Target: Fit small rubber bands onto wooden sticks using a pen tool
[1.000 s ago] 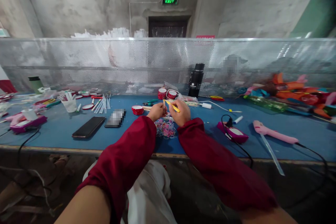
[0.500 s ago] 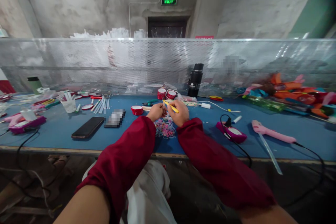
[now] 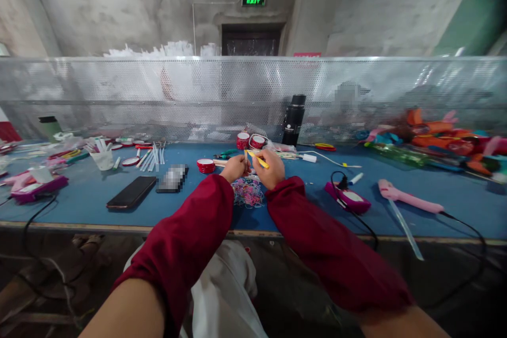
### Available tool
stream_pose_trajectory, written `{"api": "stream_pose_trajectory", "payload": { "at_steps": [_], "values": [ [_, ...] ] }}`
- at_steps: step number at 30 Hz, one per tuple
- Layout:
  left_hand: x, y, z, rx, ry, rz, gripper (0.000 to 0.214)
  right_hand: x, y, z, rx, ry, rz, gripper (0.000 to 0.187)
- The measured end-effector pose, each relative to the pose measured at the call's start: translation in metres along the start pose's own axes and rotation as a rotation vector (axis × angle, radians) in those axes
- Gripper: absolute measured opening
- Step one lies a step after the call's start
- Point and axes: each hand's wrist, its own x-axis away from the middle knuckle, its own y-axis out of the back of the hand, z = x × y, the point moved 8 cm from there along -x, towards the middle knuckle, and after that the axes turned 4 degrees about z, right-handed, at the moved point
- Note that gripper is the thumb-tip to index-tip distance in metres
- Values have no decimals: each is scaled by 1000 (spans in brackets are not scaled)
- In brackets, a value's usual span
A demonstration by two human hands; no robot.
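Both my hands meet over the middle of the blue table (image 3: 91,195), in dark red sleeves. My right hand (image 3: 271,168) is closed on a thin yellow stick (image 3: 258,159) that slants up to the left. My left hand (image 3: 234,167) is closed in a pinch right beside it, holding something small I cannot make out at the stick's left end. Just below the hands lies a heap of coloured rubber bands (image 3: 247,193).
A black phone (image 3: 132,192) lies left of my arms, red tape rolls (image 3: 207,165) and a black flask (image 3: 293,120) stand behind my hands. A magenta device with a black cable (image 3: 347,197) and a pink glue gun (image 3: 407,201) lie right. A perforated metal screen (image 3: 119,95) backs the table.
Hands hold nearly the same spot; the view has drifted slightly and the hands sit a touch higher and further left.
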Motion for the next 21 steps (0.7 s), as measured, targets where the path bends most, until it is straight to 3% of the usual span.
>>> {"api": "stream_pose_trajectory", "payload": {
  "at_steps": [21],
  "values": [
    [1,0,-2,24,1,9,14,0,2,-1,-11,-11,-22,9]
  ]
}}
